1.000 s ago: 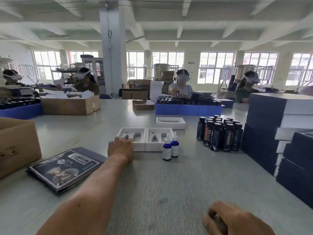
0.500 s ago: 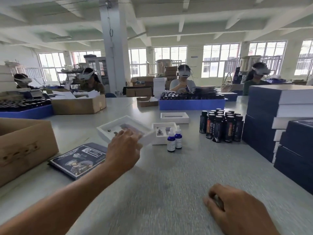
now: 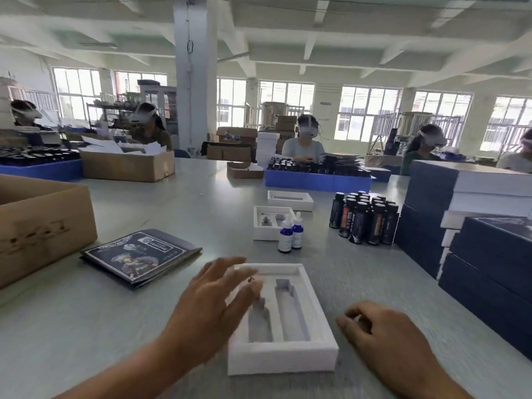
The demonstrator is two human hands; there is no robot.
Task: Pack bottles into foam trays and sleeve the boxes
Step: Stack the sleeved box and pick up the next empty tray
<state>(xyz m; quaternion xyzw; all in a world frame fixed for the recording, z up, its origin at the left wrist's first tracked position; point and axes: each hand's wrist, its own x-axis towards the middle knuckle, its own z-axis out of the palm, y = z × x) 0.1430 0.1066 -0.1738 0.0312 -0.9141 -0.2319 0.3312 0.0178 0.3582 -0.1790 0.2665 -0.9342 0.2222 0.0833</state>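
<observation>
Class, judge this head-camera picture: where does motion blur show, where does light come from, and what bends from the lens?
Head view: blur smears the left hand over the foam tray; daylight comes through the far windows; wide-angle lens bows the ceiling beams.

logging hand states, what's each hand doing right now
Left hand: open, fingers spread over the foam tray, blurred.
Right hand: fingers curled on the table; whether it holds something cannot be told.
</observation>
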